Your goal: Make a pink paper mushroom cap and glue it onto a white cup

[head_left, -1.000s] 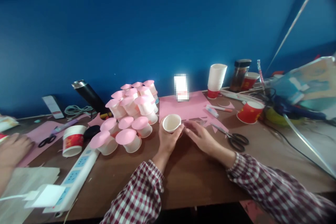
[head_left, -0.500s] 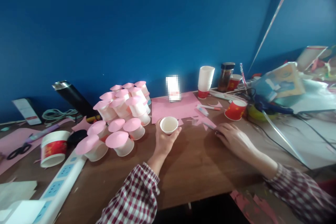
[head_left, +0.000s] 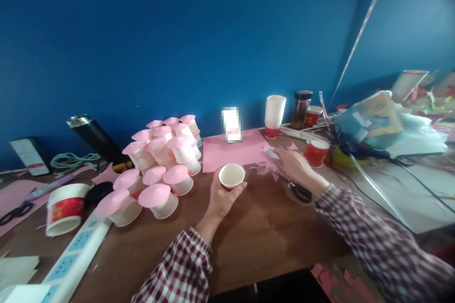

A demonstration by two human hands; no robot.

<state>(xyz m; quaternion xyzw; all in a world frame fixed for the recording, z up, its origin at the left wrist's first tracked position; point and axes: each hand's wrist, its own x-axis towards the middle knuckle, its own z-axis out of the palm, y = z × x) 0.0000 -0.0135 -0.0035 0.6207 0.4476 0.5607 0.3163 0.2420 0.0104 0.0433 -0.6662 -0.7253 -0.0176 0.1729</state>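
Observation:
My left hand (head_left: 221, 195) grips a small paper cup (head_left: 232, 175), mouth up, just above the brown table (head_left: 256, 236). My right hand (head_left: 294, 164) reaches over the pink paper scraps toward a white glue stick (head_left: 270, 152) lying by the pink sheet (head_left: 231, 151); its fingers touch the stick, and the grip is unclear through blur. Black-handled scissors (head_left: 301, 193) lie under my right wrist. A pile of white cups with pink paper caps (head_left: 159, 165) sits left of my left hand.
A red paper cup (head_left: 315, 152), a stack of white cups (head_left: 274, 113) and a dark jar (head_left: 300, 109) stand at the back right. A white power strip (head_left: 76, 255), a red-banded cup (head_left: 66, 208) and a black flask (head_left: 94, 137) are at left. Cables and bags crowd the right.
My right hand moved from the table near the scissors up and back to the glue stick by the pink sheet. My left hand kept the cup. The view shifted rightward.

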